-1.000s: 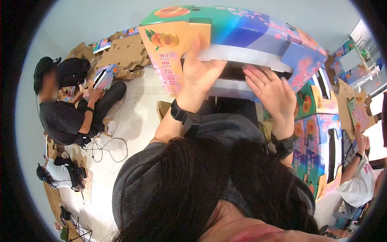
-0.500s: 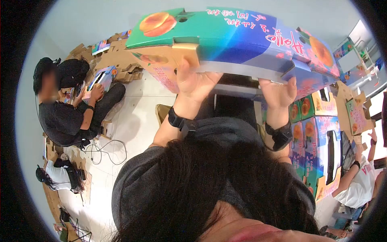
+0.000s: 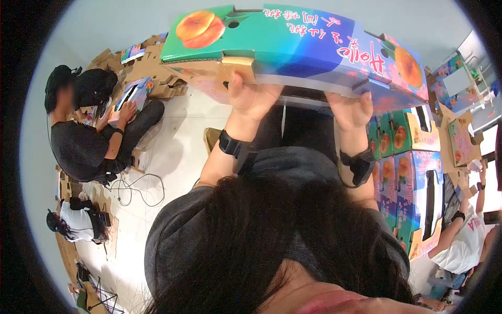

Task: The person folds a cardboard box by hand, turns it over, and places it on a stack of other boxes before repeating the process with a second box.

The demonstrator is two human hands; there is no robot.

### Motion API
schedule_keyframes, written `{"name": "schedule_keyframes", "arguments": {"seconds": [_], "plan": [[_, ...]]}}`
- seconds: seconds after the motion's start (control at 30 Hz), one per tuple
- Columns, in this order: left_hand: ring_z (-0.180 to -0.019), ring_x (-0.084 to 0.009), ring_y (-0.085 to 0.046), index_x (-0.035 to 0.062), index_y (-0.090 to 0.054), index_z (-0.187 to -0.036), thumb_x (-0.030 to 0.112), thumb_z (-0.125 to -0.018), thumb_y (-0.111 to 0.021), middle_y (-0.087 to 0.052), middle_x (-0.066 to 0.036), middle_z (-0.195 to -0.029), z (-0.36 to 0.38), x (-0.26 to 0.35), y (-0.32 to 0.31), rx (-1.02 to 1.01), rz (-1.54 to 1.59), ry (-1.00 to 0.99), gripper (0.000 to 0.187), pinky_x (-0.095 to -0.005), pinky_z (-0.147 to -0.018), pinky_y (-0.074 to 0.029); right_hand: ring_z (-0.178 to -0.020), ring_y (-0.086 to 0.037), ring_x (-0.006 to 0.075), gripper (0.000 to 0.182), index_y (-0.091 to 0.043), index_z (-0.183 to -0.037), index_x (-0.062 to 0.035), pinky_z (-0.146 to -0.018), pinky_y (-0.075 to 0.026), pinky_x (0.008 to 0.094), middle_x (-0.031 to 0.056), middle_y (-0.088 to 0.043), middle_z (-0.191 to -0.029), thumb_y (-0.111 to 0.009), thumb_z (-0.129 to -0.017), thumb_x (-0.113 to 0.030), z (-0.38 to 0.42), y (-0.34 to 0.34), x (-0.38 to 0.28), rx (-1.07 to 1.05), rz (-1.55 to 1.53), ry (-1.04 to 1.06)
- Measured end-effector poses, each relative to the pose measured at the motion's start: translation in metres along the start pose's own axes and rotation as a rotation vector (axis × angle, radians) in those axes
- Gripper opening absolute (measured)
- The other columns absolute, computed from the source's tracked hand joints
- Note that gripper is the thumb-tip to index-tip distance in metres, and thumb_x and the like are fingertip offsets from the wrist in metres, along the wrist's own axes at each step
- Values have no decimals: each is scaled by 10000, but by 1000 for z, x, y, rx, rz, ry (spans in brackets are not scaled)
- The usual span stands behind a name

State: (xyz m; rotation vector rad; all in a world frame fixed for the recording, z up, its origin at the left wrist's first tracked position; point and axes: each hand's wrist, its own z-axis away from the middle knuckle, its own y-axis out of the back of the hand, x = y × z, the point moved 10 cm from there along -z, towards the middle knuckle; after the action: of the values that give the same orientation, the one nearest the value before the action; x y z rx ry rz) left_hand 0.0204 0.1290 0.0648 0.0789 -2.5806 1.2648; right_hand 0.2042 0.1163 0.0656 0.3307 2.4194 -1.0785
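Observation:
A printed cardboard fruit box (image 3: 308,44), green, blue and pink with peach pictures, is held up in front of me between both hands. My left hand (image 3: 253,97) grips its near lower edge by the tan corner flap, thumb up and fingers hidden under the box. Farther right, my right hand (image 3: 350,109) has hold of the same edge, its thumb upright and its fingers also out of sight. The dark handle slot (image 3: 303,93) lies between the two hands. Black straps are round both wrists.
Finished-looking peach boxes (image 3: 418,193) are stacked close on my right. A person in black (image 3: 86,149) sits at the left handling another box (image 3: 130,102), with cables (image 3: 138,191) on the floor. Other people work at lower left (image 3: 78,220) and far right (image 3: 463,240). Flat cardboard (image 3: 151,68) lies behind.
The box has shifted slightly left and tipped a little, with both hands moving along with it. More of the stacked boxes on the right shows.

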Motion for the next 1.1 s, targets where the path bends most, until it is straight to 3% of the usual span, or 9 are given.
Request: {"name": "schedule_keyframes", "arguments": {"seconds": [0.27,0.37,0.47,0.6,0.73,0.87,0.9,1.0,1.1], "plan": [[-1256,-199,-558,161,-555,-1376,478,-760,-865,-602,2,-1352,2,2,6,24,-80,-7,759,-418,-1088,-455,-1384,-463,217,543,-601,-1363,-237,-1206,-277,541,-26,-606,-1389,-788,-854,-266,4,-4,4,-66,-50,13],[-1302,-228,-524,145,-521,-1415,483,-807,-822,-578,-25,-1395,-1,1,-3,20,-59,0,758,-448,-1127,-410,-1359,-508,266,631,-476,-1453,-110,-1198,-313,527,104,-590,-1400,-708,-870,-182,-2,-7,1,-117,-184,63],[-1346,-261,-482,120,-484,-1448,476,-858,-771,-548,-60,-1434,-9,6,-14,46,-109,-4,746,-472,-1161,-357,-1393,-457,234,532,-542,-1412,-149,-1208,-287,506,26,-580,-1424,-655,-893,-131,-9,-12,-4,-58,-25,36],[-1400,-318,-437,96,-423,-1481,450,-914,-727,-493,-117,-1494,-21,17,-7,257,-167,30,734,-513,-1196,-319,-1410,-444,250,562,-483,-1458,-114,-1204,-300,506,56,-556,-1456,-626,-914,-105,-22,-6,-8,17,5,96],[-1415,-363,-420,-64,-374,-1454,482,-967,-639,-434,-255,-1497,-13,7,-18,376,-22,324,779,-536,-1218,-294,-1415,-442,272,506,-465,-1466,-67,-1199,-320,514,87,-540,-1469,-591,-978,-109,-37,-4,-14,73,9,114],[-1458,-402,-368,-118,-247,-1510,422,-1039,-524,-272,-322,-1589,7,-5,-44,110,-382,493,768,-494,-1211,-329,-1299,-566,282,345,-563,-1318,36,-1150,-430,467,147,-625,-1345,-592,-1003,-102,-48,6,-17,138,-119,120],[-1441,-372,-411,-97,-297,-1515,330,-1050,-532,-346,-301,-1568,10,-7,-56,-42,-386,484,674,-464,-1216,-320,-1269,-588,273,310,-587,-1274,44,-1132,-457,447,142,-643,-1315,-600,-1011,-119,-50,3,-20,149,-70,142],[-1414,-340,-458,-61,-456,-1453,337,-1013,-611,-505,-243,-1481,12,0,-63,-135,-1163,312,613,-458,-1213,-321,-1252,-598,269,306,-596,-1257,33,-1127,-466,448,140,-650,-1298,-618,-1010,-146,-53,11,-23,206,-33,155],[-1266,-290,-580,63,-644,-1307,348,-903,-728,-661,-132,-1293,2,13,-68,-332,-2011,-206,501,-455,-1156,-364,-1256,-593,258,310,-599,-1245,26,-1128,-467,450,121,-651,-1299,-628,-1011,-176,-56,8,-21,222,-13,145]]}}
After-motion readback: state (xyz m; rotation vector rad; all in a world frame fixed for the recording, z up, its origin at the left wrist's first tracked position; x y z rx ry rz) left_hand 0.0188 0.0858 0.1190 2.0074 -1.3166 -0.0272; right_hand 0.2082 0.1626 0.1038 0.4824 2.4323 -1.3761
